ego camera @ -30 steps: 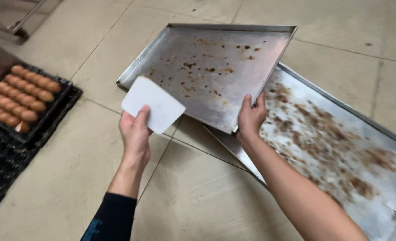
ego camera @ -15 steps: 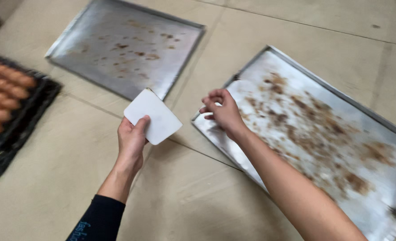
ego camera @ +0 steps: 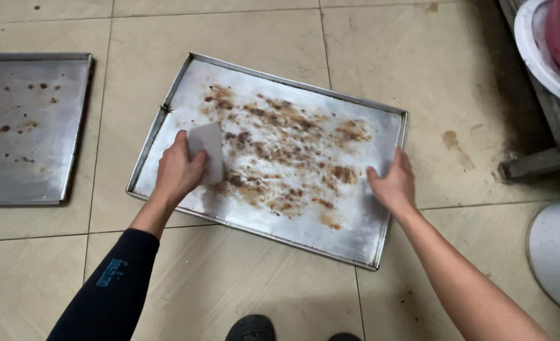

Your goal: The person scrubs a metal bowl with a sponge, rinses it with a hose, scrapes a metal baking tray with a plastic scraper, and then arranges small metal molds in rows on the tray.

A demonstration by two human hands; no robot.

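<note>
A large metal baking tray [ego camera: 356, 113] lies on the tiled floor, its surface smeared with brown baked-on residue [ego camera: 280, 158]. My left hand [ego camera: 178, 169] grips a white plastic scraper [ego camera: 208, 149] and presses it flat on the left part of the tray. My right hand [ego camera: 393, 184] rests on the tray near its right rim, fingers spread, palm down. A black sleeve covers my left forearm; my right forearm is bare.
A second metal tray [ego camera: 27, 126] with a few brown spots lies to the left on the floor. A white and pink basin [ego camera: 548, 50] sits at the top right above a grey stand [ego camera: 539, 161]. A white round object [ego camera: 558, 252] lies at the right edge. A dark shoe tip [ego camera: 251, 328] shows below.
The view has swung onto the dirty tray. My left hand brought the scraper down from above the floor onto the tray. My right hand moved from the tray's left corner to its right side.
</note>
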